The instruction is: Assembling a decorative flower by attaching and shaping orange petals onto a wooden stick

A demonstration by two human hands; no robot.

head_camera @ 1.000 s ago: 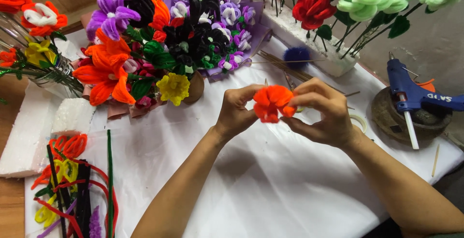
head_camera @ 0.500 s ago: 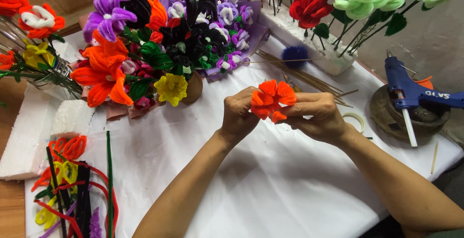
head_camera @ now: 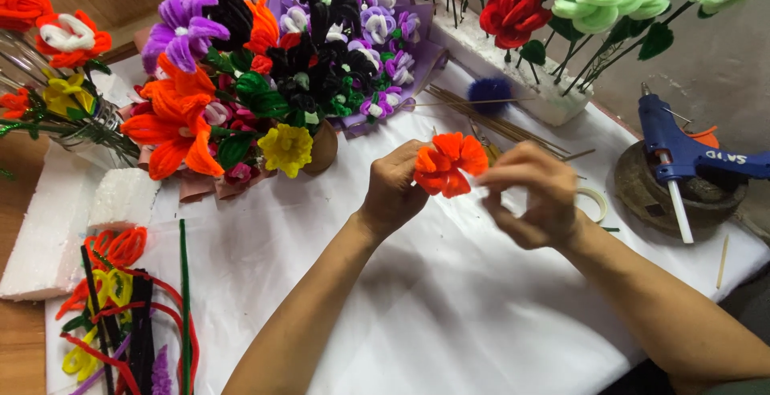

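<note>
where the left hand [head_camera: 395,190] pinches its base, fingers clamped, the orange pipe-cleaner flower [head_camera: 447,162] sits above the counter [head_camera: 449,315] middle. judged light, soft and fuzzy, with wire petals that bend easily; best held low at the base. right hand [head_camera: 531,194] fingers curled loosely, just off the petals. earlier both hands gripped it; the right has since let go.

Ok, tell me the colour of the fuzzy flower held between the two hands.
Orange, seen best in the head view: the flower sits at the left hand.
</note>
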